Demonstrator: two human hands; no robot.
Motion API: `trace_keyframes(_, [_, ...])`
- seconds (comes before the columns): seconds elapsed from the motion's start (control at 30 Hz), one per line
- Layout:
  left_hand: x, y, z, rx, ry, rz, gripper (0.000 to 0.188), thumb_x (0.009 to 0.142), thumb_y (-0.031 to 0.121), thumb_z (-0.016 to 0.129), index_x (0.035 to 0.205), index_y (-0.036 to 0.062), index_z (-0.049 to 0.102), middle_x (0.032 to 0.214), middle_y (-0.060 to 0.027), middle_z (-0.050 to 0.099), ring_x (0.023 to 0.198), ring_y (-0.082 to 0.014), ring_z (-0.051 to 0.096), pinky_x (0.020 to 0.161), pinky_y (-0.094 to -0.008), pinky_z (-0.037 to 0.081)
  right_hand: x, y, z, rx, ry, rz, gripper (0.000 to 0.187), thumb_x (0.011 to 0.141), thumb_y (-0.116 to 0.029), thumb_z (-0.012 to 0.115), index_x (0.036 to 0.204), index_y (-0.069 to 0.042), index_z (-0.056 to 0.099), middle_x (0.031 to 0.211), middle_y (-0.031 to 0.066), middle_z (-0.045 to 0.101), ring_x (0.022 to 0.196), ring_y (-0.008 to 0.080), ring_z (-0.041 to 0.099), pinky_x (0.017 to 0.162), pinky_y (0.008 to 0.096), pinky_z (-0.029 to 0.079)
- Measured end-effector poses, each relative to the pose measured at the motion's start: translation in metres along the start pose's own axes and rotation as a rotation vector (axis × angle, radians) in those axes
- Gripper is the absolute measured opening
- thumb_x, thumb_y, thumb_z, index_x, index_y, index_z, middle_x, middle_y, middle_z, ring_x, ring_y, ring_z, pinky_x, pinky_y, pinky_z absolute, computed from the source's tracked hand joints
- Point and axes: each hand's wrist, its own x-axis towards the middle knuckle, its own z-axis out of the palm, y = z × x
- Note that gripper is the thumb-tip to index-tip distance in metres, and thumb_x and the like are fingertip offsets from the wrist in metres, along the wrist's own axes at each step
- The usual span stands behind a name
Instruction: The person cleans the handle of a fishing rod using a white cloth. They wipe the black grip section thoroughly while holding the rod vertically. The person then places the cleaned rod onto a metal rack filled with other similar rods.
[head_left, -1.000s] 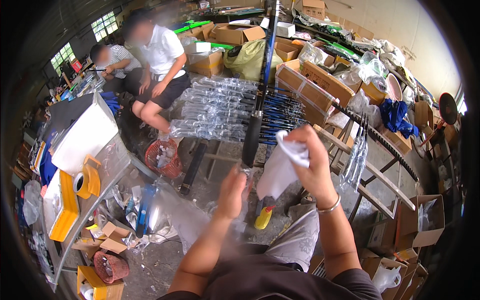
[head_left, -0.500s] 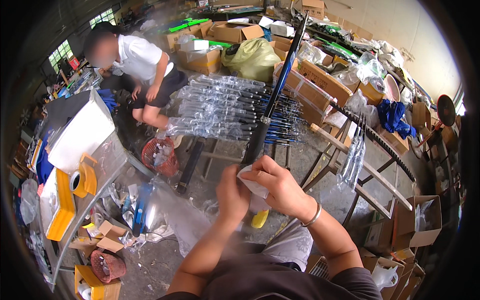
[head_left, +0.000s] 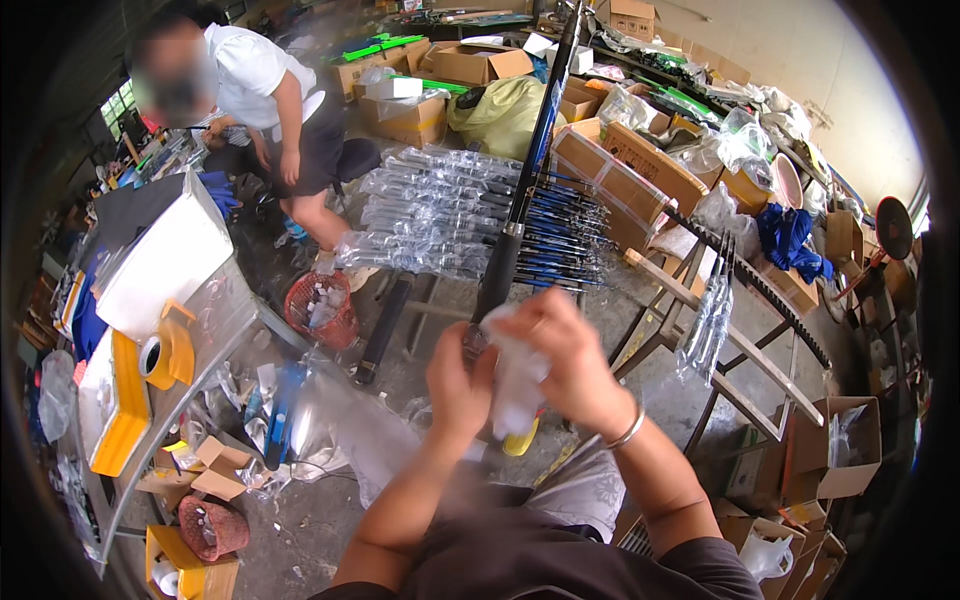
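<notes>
My left hand (head_left: 458, 385) is closed around the lower end of the black grip of a fishing rod (head_left: 514, 232). The rod has a black and blue shaft and points up and away from me. My right hand (head_left: 568, 358), blurred by motion and with a bangle at the wrist, holds a crumpled white cloth (head_left: 518, 385) just right of the grip. The cloth hangs down between my hands. Beyond them lie several fishing rods in clear plastic sleeves (head_left: 425, 218), side by side on a low stand.
At the left a co-worker in a white shirt (head_left: 262, 75) leans forward. A red basket (head_left: 322, 308), a table with a tape roll (head_left: 152, 357) and a white foam box (head_left: 165, 270) stand on that side. To the right are a wooden rack (head_left: 735, 350) and an open carton (head_left: 838, 450).
The rod has swung slightly left and steeper. My right hand has risen off the rod's lower end with the cloth, which hangs looser. The co-worker has risen from a seated pose and shifted left.
</notes>
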Motion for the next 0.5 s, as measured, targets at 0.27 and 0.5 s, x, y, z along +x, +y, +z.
trace_keyframes(0.27, [-0.006, 0.001, 0.004, -0.203, -0.15, -0.13, 0.03, 0.088, 0.017, 0.064, 0.108, -0.0016, 0.053, 0.074, -0.002, 0.054, 0.062, -0.0086, 0.048, 0.055, -0.025, 0.039, 0.028, 0.016, -0.002, -0.113, 0.169, -0.078, 0.046, 0.063, 0.012, 0.062, 0.107, -0.002, 0.062, 0.095, 0.0127, 0.054, 0.082, 0.0311, 0.061, 0.068, 0.0354, 0.052])
trace_keyframes(0.5, [-0.003, -0.008, -0.005, -0.165, -0.119, -0.144, 0.027, 0.084, 0.002, 0.062, 0.109, -0.0031, 0.053, 0.084, -0.0098, 0.061, 0.071, -0.0147, 0.058, 0.064, -0.0292, 0.047, -0.014, 0.02, 0.001, 0.125, -0.129, -0.018, 0.043, 0.064, 0.008, 0.064, 0.106, -0.003, 0.064, 0.094, 0.0105, 0.056, 0.086, 0.0286, 0.06, 0.075, 0.036, 0.051])
